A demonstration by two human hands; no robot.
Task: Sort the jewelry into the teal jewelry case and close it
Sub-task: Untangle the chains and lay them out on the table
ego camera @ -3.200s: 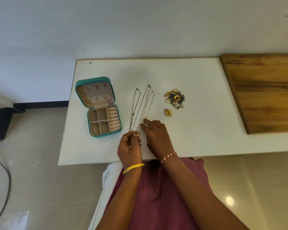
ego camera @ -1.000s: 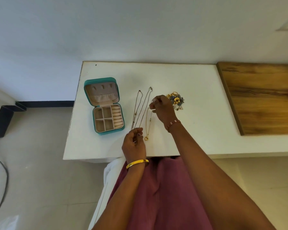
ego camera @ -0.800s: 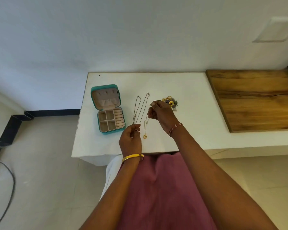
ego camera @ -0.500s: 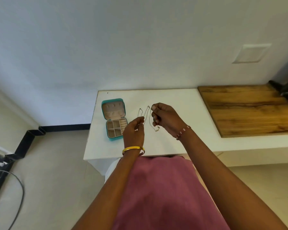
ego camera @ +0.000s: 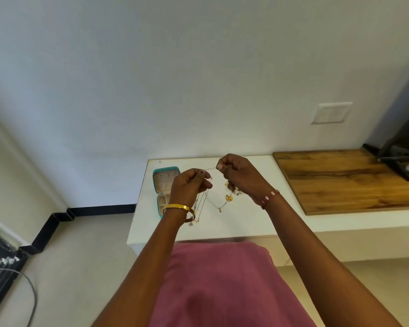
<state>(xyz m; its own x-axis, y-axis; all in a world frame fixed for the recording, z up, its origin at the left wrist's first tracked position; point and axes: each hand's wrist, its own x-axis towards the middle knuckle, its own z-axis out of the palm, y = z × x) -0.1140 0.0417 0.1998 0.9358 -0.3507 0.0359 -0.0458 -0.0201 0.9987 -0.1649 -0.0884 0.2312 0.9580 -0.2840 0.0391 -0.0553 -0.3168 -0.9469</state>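
Lifted off the white table (ego camera: 257, 223) since a second earlier: thin gold pendant necklace (ego camera: 219, 204), pinched between left hand (ego camera: 189, 187) and right hand (ego camera: 240, 177), probably bound for open teal jewelry case (ego camera: 164, 185).

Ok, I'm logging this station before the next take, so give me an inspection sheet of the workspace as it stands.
Surface: white table, bare along its near edge; wooden board lies at its right.
Job's things: teal jewelry case open, partly hidden by the left wrist; necklace held up, pendant hanging; other chains and gold earring on the table.
Clutter: dark stand at far right.
Grippers: left hand and right hand each pinch the necklace.
Cables: grey cable on the floor, left.
Surroundings: white wall, wall plate, tiled floor.
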